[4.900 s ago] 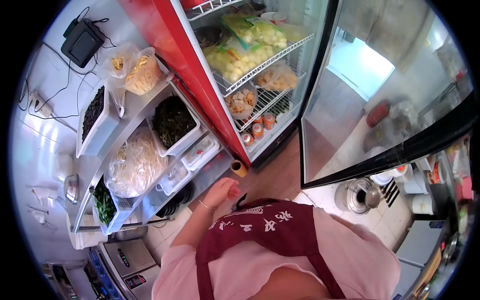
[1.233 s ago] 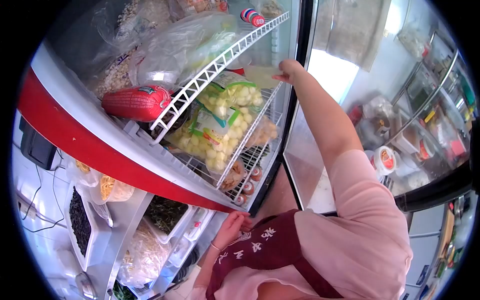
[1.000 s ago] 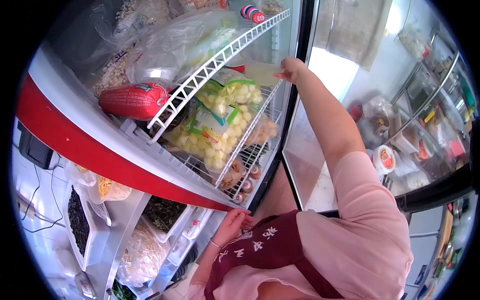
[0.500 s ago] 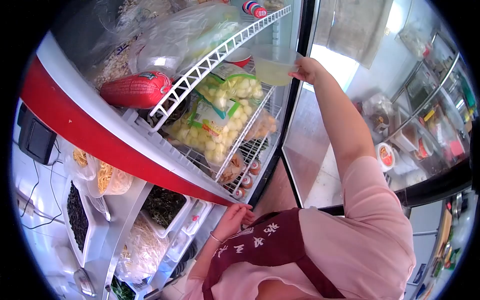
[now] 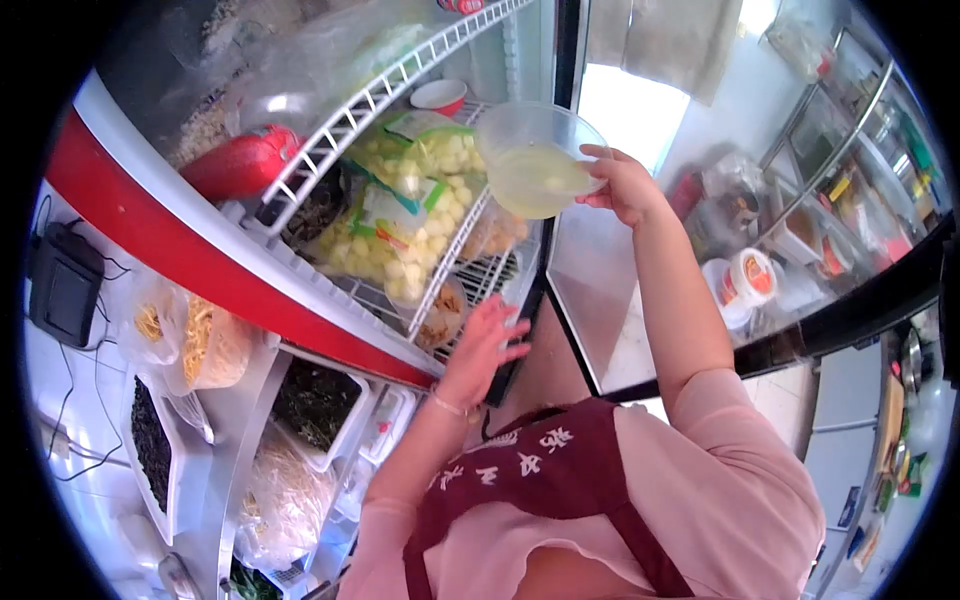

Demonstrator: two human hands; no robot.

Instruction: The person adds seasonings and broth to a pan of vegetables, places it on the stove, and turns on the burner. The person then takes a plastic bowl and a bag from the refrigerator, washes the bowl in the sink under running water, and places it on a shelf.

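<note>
While the right hand (image 5: 628,188) grasps a clear bowl (image 5: 515,128) of pale liquid (image 5: 530,185) before the open fridge (image 5: 190,245), the left hand (image 5: 477,350) hovers splayed and free near the fridge's lower front.

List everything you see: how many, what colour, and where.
Fridge: 1, red-edged, left and centre
Tub of liquid: 1, clear, upper centre
Bags of round food: at least 2, yellowish, inside fridge
Bowl: 1, red and white, behind bags
Packet: 1, red, higher in fridge
Trays of dark food: 2, white, lower left
Bag of strands: 1, clear, near trays
Containers of yellow strips: 2, clear, left
Box: 1, black, far left
Clutter: uncountable, mixed colours, right
Apron: 1, maroon, lower centre
Right hand: 1, bare, holding tub of liquid
Left hand: 1, bare, before fridge
</note>
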